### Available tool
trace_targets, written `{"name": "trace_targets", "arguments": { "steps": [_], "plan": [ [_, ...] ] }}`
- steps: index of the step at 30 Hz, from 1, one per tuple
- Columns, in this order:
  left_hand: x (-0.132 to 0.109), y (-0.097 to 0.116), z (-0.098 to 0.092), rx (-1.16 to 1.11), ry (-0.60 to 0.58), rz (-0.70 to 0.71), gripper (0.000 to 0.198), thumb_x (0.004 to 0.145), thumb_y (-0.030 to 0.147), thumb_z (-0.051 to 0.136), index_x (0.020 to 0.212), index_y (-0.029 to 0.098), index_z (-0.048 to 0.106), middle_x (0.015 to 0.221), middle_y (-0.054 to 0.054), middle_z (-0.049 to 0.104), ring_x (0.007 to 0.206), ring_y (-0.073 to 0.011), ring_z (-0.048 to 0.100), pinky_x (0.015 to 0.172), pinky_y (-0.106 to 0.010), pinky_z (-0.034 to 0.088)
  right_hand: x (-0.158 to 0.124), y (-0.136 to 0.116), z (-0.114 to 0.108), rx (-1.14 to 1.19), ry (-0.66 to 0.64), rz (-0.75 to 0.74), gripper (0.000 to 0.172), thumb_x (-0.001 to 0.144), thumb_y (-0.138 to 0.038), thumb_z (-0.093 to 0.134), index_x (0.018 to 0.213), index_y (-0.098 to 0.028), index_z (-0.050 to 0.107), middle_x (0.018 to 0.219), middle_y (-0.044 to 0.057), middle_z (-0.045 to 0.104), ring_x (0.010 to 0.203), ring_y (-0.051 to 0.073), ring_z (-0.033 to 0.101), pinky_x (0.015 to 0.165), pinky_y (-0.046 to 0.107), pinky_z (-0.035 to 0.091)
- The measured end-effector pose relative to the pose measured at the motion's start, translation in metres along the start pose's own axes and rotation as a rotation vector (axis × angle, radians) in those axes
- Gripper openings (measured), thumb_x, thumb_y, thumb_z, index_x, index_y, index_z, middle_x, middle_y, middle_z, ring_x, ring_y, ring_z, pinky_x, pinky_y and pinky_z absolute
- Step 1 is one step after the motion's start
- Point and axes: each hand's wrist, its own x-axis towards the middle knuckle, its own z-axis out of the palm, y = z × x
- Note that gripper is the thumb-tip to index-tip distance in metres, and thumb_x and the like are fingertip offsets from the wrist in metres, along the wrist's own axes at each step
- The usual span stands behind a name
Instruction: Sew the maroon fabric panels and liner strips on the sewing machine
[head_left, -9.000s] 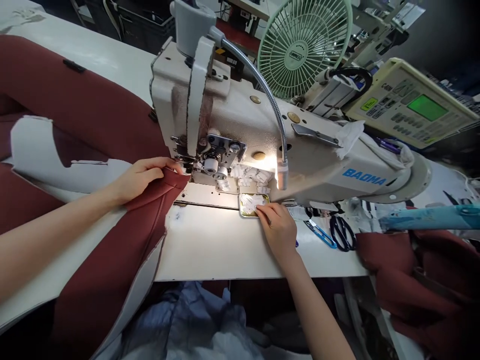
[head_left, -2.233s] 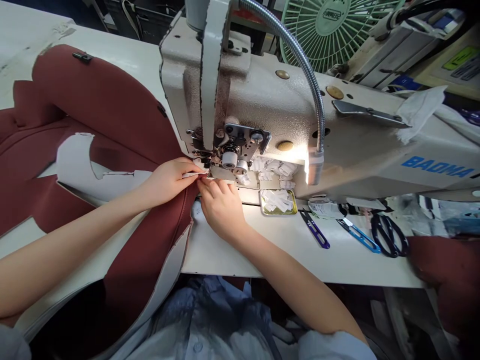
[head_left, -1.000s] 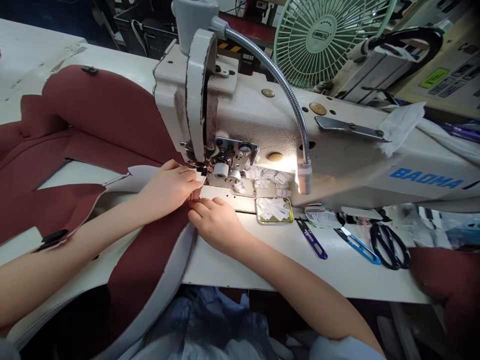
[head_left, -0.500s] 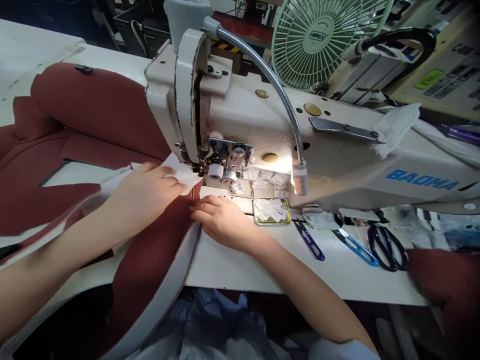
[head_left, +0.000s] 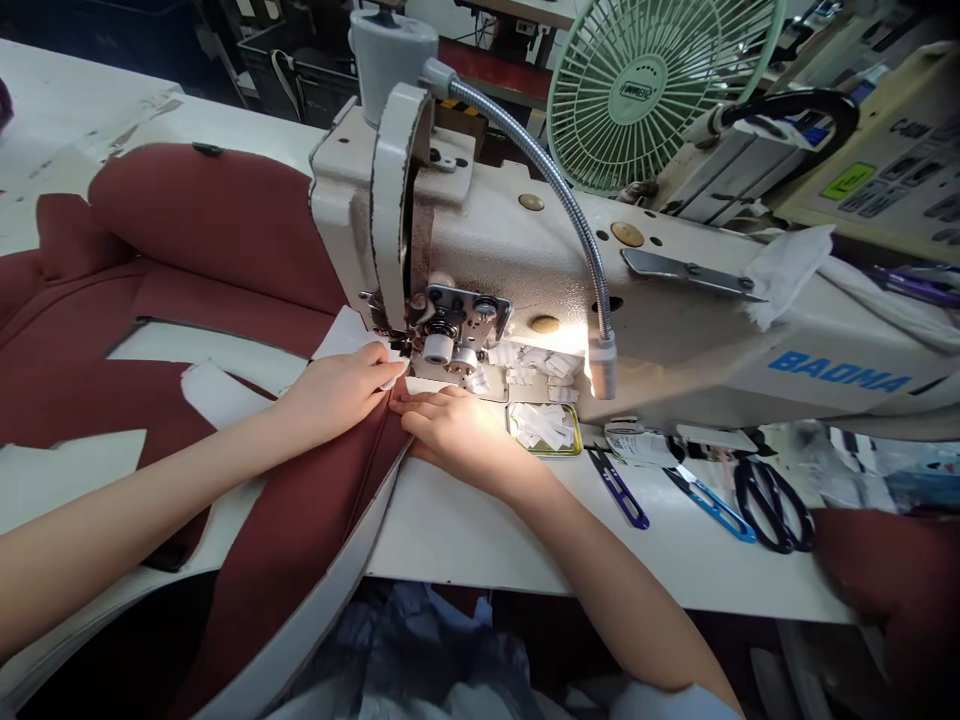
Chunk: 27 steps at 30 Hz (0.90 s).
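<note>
A dark red padded cover with a white backing lies across the table and runs under the needle of a cream sewing machine. My left hand is closed on the cover's edge and a small white piece just left of the presser foot. My right hand lies on the red material just right of the seam, fingers stretched flat towards the needle. The two hands almost touch.
A small tin of white tabs sits under the machine's lamp. Purple snips, blue snips and black scissors lie to the right. A green fan and a control panel stand behind.
Nine seconds ago my right hand was at the tin of tabs; it came to the needle. In the last second both hands moved the red cover's edge closer under the presser foot.
</note>
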Motion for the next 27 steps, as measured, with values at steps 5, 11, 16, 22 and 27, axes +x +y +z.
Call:
{"name": "trace_targets", "arguments": {
  "steps": [5,11,16,22,27],
  "plan": [
    [0.008,0.0,-0.003,0.095,0.032,0.071,0.022,0.094,0.026,0.048,0.092,0.022,0.069,0.082,-0.004,0.059,0.062,-0.0177,0.058,0.052,-0.028,0.034,0.004,0.006,0.004,-0.012,0.038,0.041,0.015,0.089,-0.021,0.071,0.103,-0.015,0.066,0.128,0.014,0.068,0.114,0.022,0.067,0.088,0.034,0.05],
    [0.013,0.007,-0.011,0.119,-0.04,0.081,0.022,0.092,0.015,0.048,0.083,0.018,0.068,0.076,-0.006,0.06,0.073,-0.0225,0.061,0.06,-0.031,0.04,0.008,0.01,0.008,-0.009,0.044,0.025,0.031,0.087,-0.028,0.076,0.11,-0.011,0.066,0.133,0.017,0.065,0.129,0.024,0.059,0.1,0.036,0.048],
    [0.017,0.0,-0.012,0.159,-0.055,0.147,0.016,0.09,0.015,0.054,0.084,0.018,0.068,0.077,-0.008,0.063,0.078,-0.024,0.061,0.064,-0.033,0.042,0.012,0.006,0.012,-0.046,0.078,0.05,0.032,0.089,-0.034,0.073,0.109,-0.01,0.067,0.131,0.018,0.066,0.127,0.026,0.06,0.1,0.038,0.05],
    [0.02,-0.011,-0.013,0.144,-0.055,0.253,0.021,0.093,0.015,0.05,0.09,0.018,0.07,0.085,-0.008,0.068,0.081,-0.0231,0.062,0.073,-0.034,0.045,0.019,0.001,0.022,-0.1,0.102,0.102,0.034,0.093,-0.034,0.067,0.112,-0.006,0.069,0.133,0.021,0.064,0.127,0.029,0.06,0.094,0.038,0.052],
    [0.028,-0.011,-0.013,0.191,-0.093,0.269,0.021,0.093,0.014,0.05,0.091,0.017,0.071,0.087,-0.009,0.07,0.081,-0.023,0.063,0.072,-0.034,0.042,0.027,-0.007,0.026,-0.161,0.096,0.164,0.035,0.099,-0.029,0.055,0.117,-0.003,0.069,0.131,0.022,0.065,0.125,0.029,0.061,0.088,0.037,0.053]
  ]
}}
